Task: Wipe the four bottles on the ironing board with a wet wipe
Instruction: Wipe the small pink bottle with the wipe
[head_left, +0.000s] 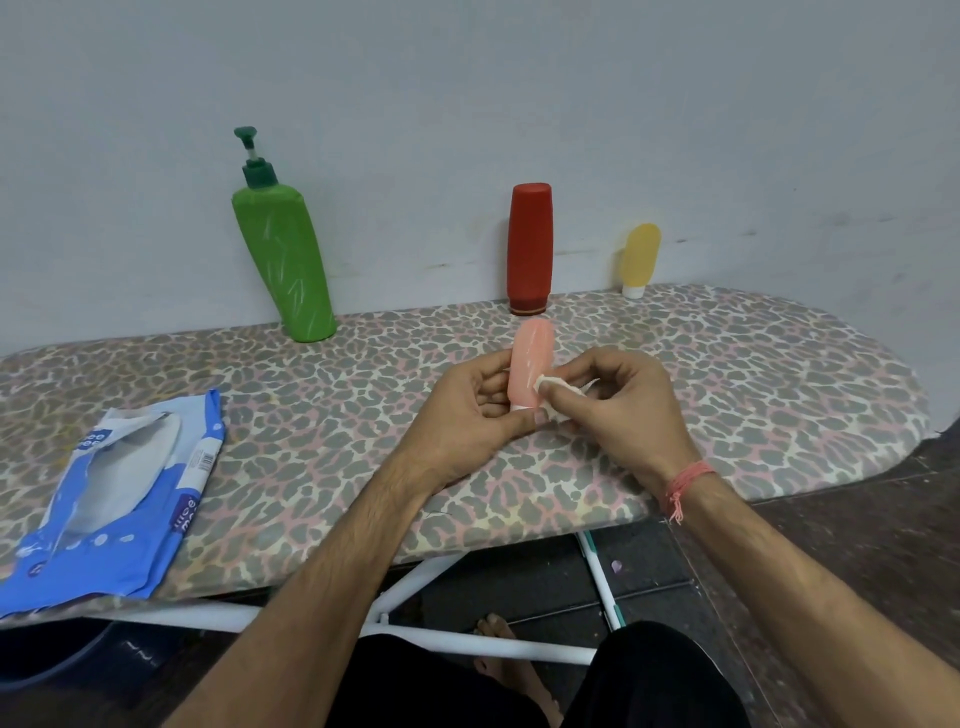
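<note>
At frame centre, the left hand (475, 410) gripped a small pink plastic bottle (530, 364) — the right hand (621, 402) pinched a crumpled white wet wipe (553, 385) against it.

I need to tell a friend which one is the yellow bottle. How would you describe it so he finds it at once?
Look along the far edge of the leopard-print ironing board, by the wall. Three bottles stand there: the green pump bottle, the red bottle, then the yellow bottle furthest right. It is the shortest and stands on a white cap.
</note>
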